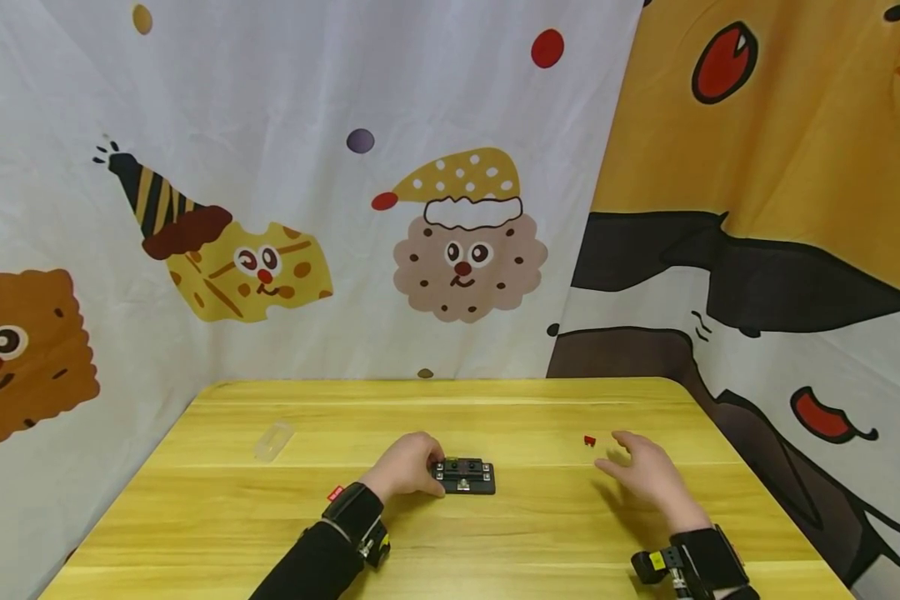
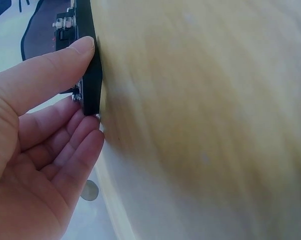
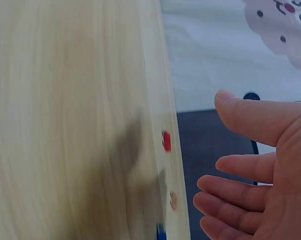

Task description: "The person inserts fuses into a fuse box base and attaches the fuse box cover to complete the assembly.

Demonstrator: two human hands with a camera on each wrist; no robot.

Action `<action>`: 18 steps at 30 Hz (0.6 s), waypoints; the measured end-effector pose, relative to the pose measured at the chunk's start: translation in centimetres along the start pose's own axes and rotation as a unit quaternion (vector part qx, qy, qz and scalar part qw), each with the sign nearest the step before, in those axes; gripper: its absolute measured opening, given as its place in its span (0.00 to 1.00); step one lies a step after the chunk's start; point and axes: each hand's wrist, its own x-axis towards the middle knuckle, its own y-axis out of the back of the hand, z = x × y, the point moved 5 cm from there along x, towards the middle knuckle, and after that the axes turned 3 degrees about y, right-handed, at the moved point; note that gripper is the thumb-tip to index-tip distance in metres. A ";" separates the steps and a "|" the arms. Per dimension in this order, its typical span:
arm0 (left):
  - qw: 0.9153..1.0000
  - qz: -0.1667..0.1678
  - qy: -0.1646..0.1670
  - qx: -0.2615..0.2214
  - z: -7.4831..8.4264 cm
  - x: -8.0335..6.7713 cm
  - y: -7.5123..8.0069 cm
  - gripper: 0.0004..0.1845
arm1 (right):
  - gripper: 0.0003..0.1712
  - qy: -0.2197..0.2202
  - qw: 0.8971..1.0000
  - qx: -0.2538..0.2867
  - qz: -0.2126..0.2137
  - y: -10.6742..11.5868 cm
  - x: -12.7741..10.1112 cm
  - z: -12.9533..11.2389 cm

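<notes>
A small black fuse block [image 1: 465, 477] with metal screws lies near the middle of the yellow wooden table [image 1: 495, 542]. My left hand [image 1: 429, 472] holds its left end. In the left wrist view the thumb [image 2: 65, 55] and fingertips [image 2: 88, 132] pinch the edge of the black block [image 2: 88, 60]. My right hand [image 1: 613, 454] hovers open over the table to the right, fingers relaxed, holding nothing. A tiny red piece [image 1: 589, 441] lies just left of its fingertips. The right wrist view shows the red piece [image 3: 166, 141] ahead of the open right hand [image 3: 213, 145].
A clear plastic cover [image 1: 273, 440] lies at the table's left side. A small red tag [image 1: 335, 492] sits by my left wrist. Small tan [image 3: 173, 200] and blue [image 3: 161, 232] pieces lie near the red one. Cartoon-print cloth [image 1: 450, 250] hangs behind and to the right.
</notes>
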 end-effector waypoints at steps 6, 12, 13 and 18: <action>1.000 0.001 0.000 0.000 0.0 0.0 -0.1 0.23 | 0.36 -0.019 1.000 -0.013 -0.009 0.9 -0.4 1.7; 1.000 0.000 -0.005 -0.005 0.0 0.0 -0.1 0.23 | 0.28 -0.025 0.999 -0.033 -0.007 1.3 -0.5 3.2; 1.000 -0.001 -0.005 -0.006 -0.1 0.0 -0.1 0.23 | 0.27 -0.028 0.999 -0.036 -0.008 1.3 -0.5 3.4; 1.000 0.000 -0.006 -0.008 0.0 -0.1 0.1 0.23 | 0.23 -0.059 0.997 -0.050 -0.021 1.3 -0.6 4.5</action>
